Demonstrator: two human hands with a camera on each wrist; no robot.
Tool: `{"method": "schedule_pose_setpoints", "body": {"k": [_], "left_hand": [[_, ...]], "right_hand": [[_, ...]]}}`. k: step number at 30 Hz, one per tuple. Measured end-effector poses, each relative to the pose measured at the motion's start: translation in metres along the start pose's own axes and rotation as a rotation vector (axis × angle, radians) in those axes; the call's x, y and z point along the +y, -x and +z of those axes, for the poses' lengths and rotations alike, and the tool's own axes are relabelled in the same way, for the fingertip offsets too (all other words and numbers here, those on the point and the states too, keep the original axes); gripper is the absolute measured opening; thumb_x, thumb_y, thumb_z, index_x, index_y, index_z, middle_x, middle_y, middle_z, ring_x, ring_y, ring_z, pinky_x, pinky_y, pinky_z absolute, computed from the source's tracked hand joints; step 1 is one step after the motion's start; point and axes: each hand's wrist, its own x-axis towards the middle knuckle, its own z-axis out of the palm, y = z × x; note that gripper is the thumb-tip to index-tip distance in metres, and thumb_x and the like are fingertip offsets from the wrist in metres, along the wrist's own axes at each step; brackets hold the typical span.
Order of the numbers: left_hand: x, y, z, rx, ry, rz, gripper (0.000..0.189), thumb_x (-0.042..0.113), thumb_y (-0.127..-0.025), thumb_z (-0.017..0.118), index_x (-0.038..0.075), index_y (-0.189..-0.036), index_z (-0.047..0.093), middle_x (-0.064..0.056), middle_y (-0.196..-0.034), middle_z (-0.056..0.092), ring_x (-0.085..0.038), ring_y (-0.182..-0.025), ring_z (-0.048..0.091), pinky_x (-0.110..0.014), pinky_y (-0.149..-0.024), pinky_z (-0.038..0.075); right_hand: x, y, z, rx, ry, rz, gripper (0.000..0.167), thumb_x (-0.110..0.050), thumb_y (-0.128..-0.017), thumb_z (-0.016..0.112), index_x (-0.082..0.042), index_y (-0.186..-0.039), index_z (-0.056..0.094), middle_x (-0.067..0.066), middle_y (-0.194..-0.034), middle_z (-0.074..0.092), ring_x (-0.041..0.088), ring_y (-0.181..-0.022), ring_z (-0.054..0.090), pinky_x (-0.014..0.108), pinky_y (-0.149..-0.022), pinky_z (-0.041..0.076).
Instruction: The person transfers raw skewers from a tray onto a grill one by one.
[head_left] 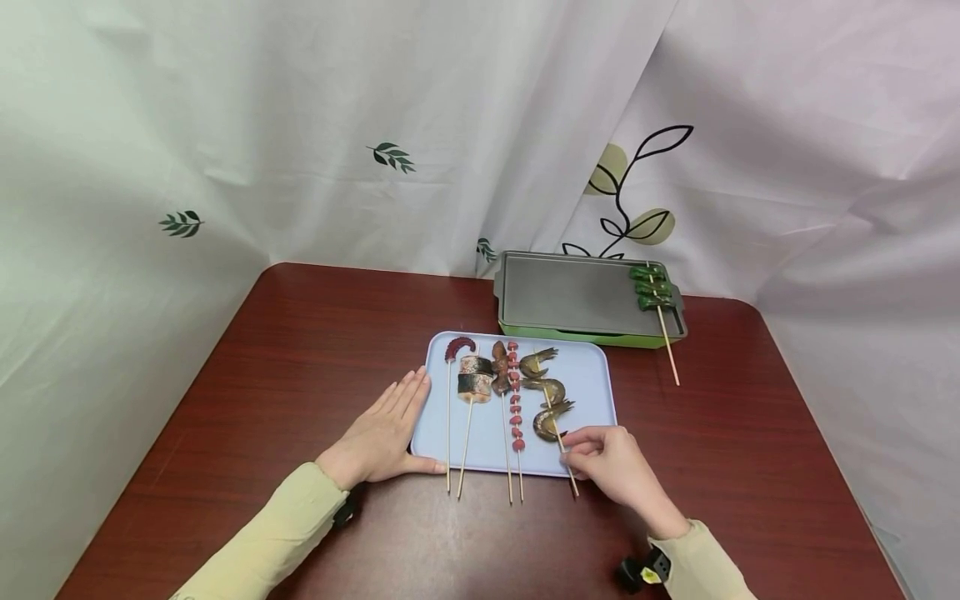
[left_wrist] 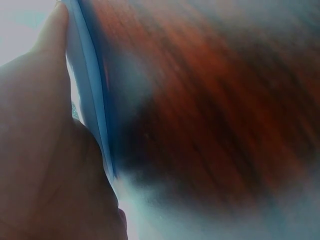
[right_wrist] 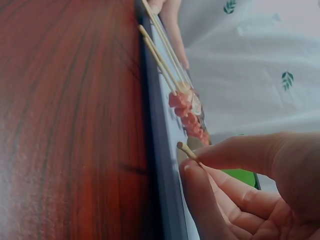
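Note:
A pale blue tray [head_left: 585, 354] holds several skewers, their stick ends jutting over its front edge. My right hand [head_left: 615, 467] pinches the stick of the shrimp skewer [head_left: 553, 392] between thumb and forefinger; in the right wrist view the stick's end [right_wrist: 184, 148] pokes out between the fingertips. Spread along the tray's left edge, my left hand [head_left: 378, 433] has straight fingers, with the thumb at the front rim. Left of the shrimp lie a skewer of small red pieces [head_left: 515, 408], a brown meat skewer [head_left: 500, 371], a seaweed-wrapped skewer [head_left: 475, 383] and a dark red tentacle skewer [head_left: 457, 346].
Behind the tray stands a green-sided grill [head_left: 570, 292] with a grey flat top. A green pepper skewer [head_left: 651, 287] lies on its right end, its stick hanging over the front. White curtains [head_left: 315, 125] enclose the brown wooden table [head_left: 300, 333].

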Motion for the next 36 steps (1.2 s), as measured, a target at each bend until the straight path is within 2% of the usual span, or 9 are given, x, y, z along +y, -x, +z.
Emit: {"method": "schedule_pose_setpoints", "body": {"k": [9, 15, 21, 27, 36], "left_hand": [[0.005, -0.001, -0.009, -0.035, -0.017, -0.012, 0.125, 0.078, -0.08, 0.065, -0.013, -0.155, 0.024, -0.029, -0.163, 0.017, -0.042, -0.15, 0.02, -0.051, -0.119, 0.023], [0.004, -0.001, -0.008, -0.022, -0.002, -0.005, 0.125, 0.078, -0.081, 0.065, -0.014, -0.154, 0.024, -0.03, -0.163, 0.017, -0.043, -0.149, 0.02, -0.052, -0.119, 0.023], [0.002, -0.001, -0.003, -0.012, 0.01, -0.003, 0.126, 0.083, -0.081, 0.058, -0.012, -0.156, 0.022, -0.028, -0.164, 0.016, -0.042, -0.15, 0.018, -0.05, -0.12, 0.02], [0.002, 0.0, -0.003, 0.001, 0.032, 0.002, 0.126, 0.082, -0.081, 0.059, -0.013, -0.155, 0.022, -0.029, -0.164, 0.016, -0.042, -0.15, 0.018, -0.05, -0.121, 0.019], [0.0, -0.001, 0.0, 0.007, 0.015, 0.003, 0.127, 0.085, -0.08, 0.057, -0.012, -0.156, 0.022, -0.028, -0.164, 0.017, -0.041, -0.15, 0.018, -0.05, -0.12, 0.021]], "right_hand": [[0.011, -0.002, -0.005, -0.049, -0.11, 0.01, 0.016, 0.005, -0.086, 0.073, 0.011, -0.101, 0.071, 0.013, -0.081, 0.074, 0.02, -0.069, 0.071, 0.029, -0.061, 0.06], [0.013, 0.0, -0.005, -0.027, -0.139, 0.019, 0.018, 0.006, -0.087, 0.072, 0.013, -0.103, 0.071, 0.014, -0.083, 0.073, 0.021, -0.07, 0.071, 0.03, -0.061, 0.06], [0.013, 0.002, -0.006, -0.014, -0.16, 0.022, 0.019, 0.006, -0.087, 0.071, 0.013, -0.105, 0.071, 0.015, -0.085, 0.073, 0.022, -0.071, 0.071, 0.031, -0.061, 0.061], [0.011, 0.005, -0.01, -0.028, -0.168, -0.015, 0.02, 0.008, -0.088, 0.069, 0.014, -0.106, 0.07, 0.016, -0.084, 0.073, 0.019, -0.069, 0.071, 0.031, -0.061, 0.061], [0.005, 0.007, -0.014, -0.059, -0.169, -0.063, 0.021, 0.009, -0.087, 0.069, 0.015, -0.107, 0.069, 0.017, -0.086, 0.073, 0.016, -0.069, 0.07, 0.031, -0.062, 0.061]]}}
